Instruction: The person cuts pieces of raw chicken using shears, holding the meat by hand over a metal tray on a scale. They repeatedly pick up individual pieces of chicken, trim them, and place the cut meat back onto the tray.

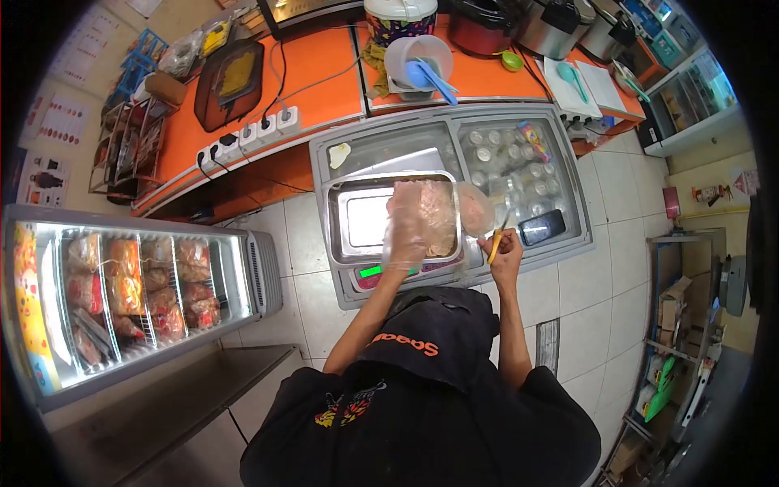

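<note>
My left hand (pixel 406 237), in a clear plastic glove, lies over the near left part of the pale pink minced meat (pixel 438 213); its fingers are smeared by motion. The meat fills the right side of a steel tray (pixel 336 235), whose left side shows bare shiny metal. Just right of the tray rests a round pink portion of meat in clear plastic (pixel 475 208). My right hand (pixel 506 255) is closed on yellow-handled scissors (pixel 493 248), their blades pointing away from me beside that bag. Under the tray's near edge sits a scale with a green display (pixel 370 272).
A glass-topped chest freezer (pixel 580 219) holding several cans supports the tray and a black phone (pixel 542 228). Behind it, an orange counter (pixel 324 77) carries cookers, a power strip (pixel 247 140) and a clear tub (pixel 415 58). A lit display fridge (pixel 138 296) stands left.
</note>
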A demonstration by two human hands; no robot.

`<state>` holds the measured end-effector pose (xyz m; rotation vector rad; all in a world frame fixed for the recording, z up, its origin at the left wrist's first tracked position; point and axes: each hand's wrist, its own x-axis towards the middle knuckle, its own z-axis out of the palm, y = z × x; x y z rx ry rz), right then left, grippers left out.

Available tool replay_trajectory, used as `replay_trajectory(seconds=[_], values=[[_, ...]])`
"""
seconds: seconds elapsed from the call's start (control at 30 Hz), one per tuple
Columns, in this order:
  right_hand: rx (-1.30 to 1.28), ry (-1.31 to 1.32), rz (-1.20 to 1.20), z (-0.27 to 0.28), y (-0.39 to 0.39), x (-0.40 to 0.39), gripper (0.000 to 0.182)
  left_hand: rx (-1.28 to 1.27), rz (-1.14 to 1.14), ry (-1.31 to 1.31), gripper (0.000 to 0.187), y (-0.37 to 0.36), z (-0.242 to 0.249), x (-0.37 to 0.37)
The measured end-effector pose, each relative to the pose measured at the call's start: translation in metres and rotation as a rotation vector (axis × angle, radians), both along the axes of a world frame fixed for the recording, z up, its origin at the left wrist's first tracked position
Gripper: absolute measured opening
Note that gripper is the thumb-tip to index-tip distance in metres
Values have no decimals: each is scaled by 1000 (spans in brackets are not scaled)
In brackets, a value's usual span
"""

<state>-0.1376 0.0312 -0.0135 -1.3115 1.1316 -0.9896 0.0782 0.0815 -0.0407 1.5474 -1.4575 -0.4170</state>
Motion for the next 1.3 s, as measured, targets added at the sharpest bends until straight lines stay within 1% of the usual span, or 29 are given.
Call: replay_trajectory(seconds=[0.03, 0.07, 0.1, 0.13, 0.2, 0.27, 0.33, 0.37, 0.43, 0.5, 0.53, 0.57, 0.6, 0.63, 0.77, 0.83, 0.87, 0.9, 0.97, 1.0, 1.03, 1.1, 1.13, 1.23, 1.3], values=[[0, -30, -39, 2, -2, -3, 36, -14, -56, -11, 41, -6, 10, -12], [34, -58, -64, 6, -3, -7, 34, 24, -119, -28, 39, -16, 21, -27], [13, -60, -67, 4, -5, -10, 33, 98, -185, -48, 36, -30, 33, -40], [-10, -64, -66, 0, -5, -13, 32, 327, -287, -106, 27, -54, 48, -54], [-23, -75, -53, -2, -4, -16, 31, 615, -327, -323, 21, -84, 24, -76], [6, -97, -30, -6, -3, -23, 31, 580, -291, -396, 23, -106, -26, -90], [8, -119, -26, -9, 6, -24, 30, 442, 25, -726, 23, -116, -55, -109], [26, -121, -27, -9, 9, -21, 31, 357, 171, -883, 24, -119, -62, -114], [59, -103, -41, -8, 16, -28, 31, 668, -78, -667, 27, -125, -37, -115], [49, -60, -25, -13, 20, -32, 31, 632, -221, -637, 26, -123, -30, -101], [53, -53, -14, -16, 22, -31, 31, 516, -162, -857, 26, -119, -31, -100], [60, -48, -2, -20, 25, -30, 31, 545, -230, -918, 25, -119, -31, -100], [93, -53, -8, -22, 26, -29, 32, 573, -298, -978, 23, -115, -7, -96], [96, -64, 3, -22, 26, -27, 32, 601, -365, -1034, 22, -111, 5, -92], [94, -66, 42, -15, 18, -20, 32, 342, -466, -762, 20, -107, 12, -69], [97, -50, 46, -10, 12, -16, 32, 239, -540, -589, 22, -100, 34, -51], [104, -81, 25, -4, 10, -13, 37, 72, -552, -315, 18, -96, 40, -40], [101, -104, 23, 0, 8, -11, 37, -90, -554, -40, 15, -93, 43, -30], [98, -150, 23, 2, 5, -9, 36, -139, -433, 484, 13, -79, 64, -10], [82, -178, 62, -4, 2, -8, 38, -27, -309, 721, 16, -64, 92, -4], [121, -215, 170, -2, 2, -5, 39, 86, -172, 950, 19, -52, 115, 3], [189, -291, 394, 8, 1, 0, 40, 57, -59, 992, 26, -39, 140, 21], [196, -199, 614, 11, -3, 3, 43, 41, -2, 1013, 30, -32, 148, 31], [326, -292, 904, 27, 8, 34, 44, -11, 30, 897, 34, -6, 153, 56], [293, -467, 1096, 20, 19, 62, 48, -14, -24, 959, 39, 14, 164, 65]])
